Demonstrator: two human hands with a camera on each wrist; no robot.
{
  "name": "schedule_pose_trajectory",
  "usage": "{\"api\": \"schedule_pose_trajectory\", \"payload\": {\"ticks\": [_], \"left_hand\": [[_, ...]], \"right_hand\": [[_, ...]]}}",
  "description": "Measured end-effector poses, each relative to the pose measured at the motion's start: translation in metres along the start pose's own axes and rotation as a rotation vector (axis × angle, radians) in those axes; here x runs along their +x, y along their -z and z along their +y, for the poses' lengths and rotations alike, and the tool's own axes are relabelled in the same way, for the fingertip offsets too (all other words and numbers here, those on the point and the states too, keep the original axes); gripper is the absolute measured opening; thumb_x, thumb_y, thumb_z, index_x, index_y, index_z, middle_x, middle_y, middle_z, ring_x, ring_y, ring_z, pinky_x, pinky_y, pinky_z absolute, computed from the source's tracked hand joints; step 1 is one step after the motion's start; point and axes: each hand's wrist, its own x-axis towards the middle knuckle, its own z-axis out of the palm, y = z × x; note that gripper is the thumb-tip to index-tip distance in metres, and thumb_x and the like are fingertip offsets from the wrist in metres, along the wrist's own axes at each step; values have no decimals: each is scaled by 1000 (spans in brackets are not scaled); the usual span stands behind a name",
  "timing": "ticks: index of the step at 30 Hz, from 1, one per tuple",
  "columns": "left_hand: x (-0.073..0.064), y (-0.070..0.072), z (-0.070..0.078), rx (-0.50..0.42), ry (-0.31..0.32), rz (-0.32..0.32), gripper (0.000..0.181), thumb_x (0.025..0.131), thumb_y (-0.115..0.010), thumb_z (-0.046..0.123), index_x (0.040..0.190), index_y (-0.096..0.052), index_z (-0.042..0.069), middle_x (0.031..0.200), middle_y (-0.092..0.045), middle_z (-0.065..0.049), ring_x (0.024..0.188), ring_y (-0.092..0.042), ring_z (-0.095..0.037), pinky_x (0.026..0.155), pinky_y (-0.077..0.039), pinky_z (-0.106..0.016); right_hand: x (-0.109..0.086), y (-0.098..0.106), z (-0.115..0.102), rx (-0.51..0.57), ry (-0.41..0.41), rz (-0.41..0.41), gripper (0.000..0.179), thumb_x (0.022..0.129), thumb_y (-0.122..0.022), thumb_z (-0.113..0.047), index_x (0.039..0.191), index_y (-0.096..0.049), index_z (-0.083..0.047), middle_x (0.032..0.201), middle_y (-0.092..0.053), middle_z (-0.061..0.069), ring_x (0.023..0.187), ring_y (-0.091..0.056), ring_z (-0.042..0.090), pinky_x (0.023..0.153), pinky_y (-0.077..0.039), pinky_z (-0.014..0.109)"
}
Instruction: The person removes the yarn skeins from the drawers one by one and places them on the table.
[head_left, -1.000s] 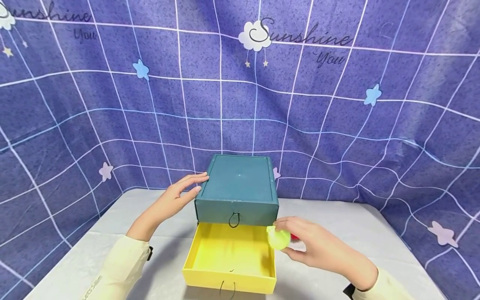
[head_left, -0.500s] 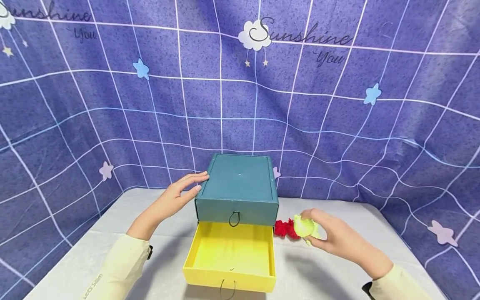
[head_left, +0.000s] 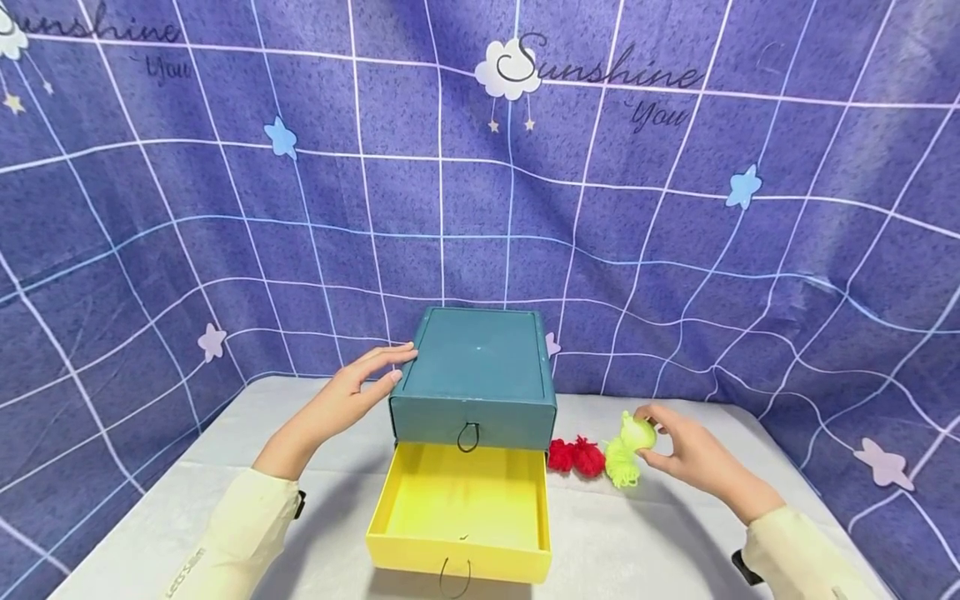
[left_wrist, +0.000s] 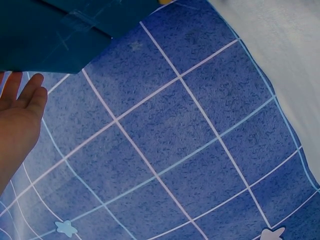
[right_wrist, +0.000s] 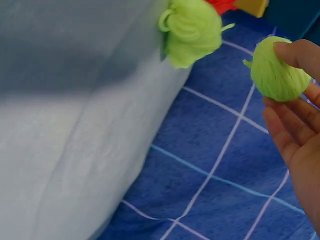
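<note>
My right hand (head_left: 693, 454) pinches a lime-green yarn ball (right_wrist: 277, 70) between thumb and fingers, over the table right of the drawer unit. A second lime-green yarn ball (head_left: 621, 468) lies on the table just below it in the head view. Two red yarn balls (head_left: 589, 458) sit to its left, close by the box. With straight fingers, my left hand (head_left: 348, 396) rests against the left top edge of the teal drawer box (head_left: 480, 354). Below the teal section, a yellow drawer (head_left: 459, 562) is pulled out, its inside bare apart from a small dark mark.
Black cord loops hang as pulls on the teal front and the yellow front. A white cloth (head_left: 330, 500) covers the table. Behind it hangs a blue-purple curtain (head_left: 420, 192) with grid lines, stars and clouds.
My right hand has moved right with the green yarn ball, away from beside the yellow drawer. The red balls and the second green ball have come into full view. The left hand stays still.
</note>
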Motion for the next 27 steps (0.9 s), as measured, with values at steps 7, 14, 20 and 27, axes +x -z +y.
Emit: {"api": "schedule_pose_trajectory", "payload": {"ticks": [7, 14, 20, 27], "left_hand": [[0, 0, 1, 3, 3, 1, 38, 102, -49, 22, 139, -52, 17, 149, -42, -3, 140, -31, -28, 109, -25, -59], [0, 0, 1, 0, 4, -3, 38, 102, -49, 22, 140, -52, 18, 149, -41, -3, 140, -31, -28, 109, -26, -58], [0, 0, -1, 0, 9, 1, 38, 102, -50, 22, 139, -52, 19, 149, -42, -3, 140, -30, -27, 109, -25, -59], [0, 0, -1, -3, 6, -3, 38, 102, -49, 22, 140, -52, 18, 149, -41, -4, 140, -30, -28, 109, -25, -59]], "right_hand": [[-6, -9, 18, -12, -31, -12, 45, 63, -84, 2, 100, -59, -4, 89, -61, -2, 78, -60, 12, 67, -54, 32], [-19, -17, 32, -10, -59, -56, 43, 60, -83, 4, 94, -58, -6, 85, -59, -2, 76, -58, 14, 67, -53, 37], [-26, -21, 35, 13, -142, -186, 38, 64, -80, 0, 94, -58, -7, 88, -61, -1, 79, -58, 14, 70, -52, 37], [-27, -23, 34, 17, -224, -285, 36, 67, -81, -5, 95, -59, -6, 88, -59, -2, 77, -54, 12, 69, -49, 34]]}}
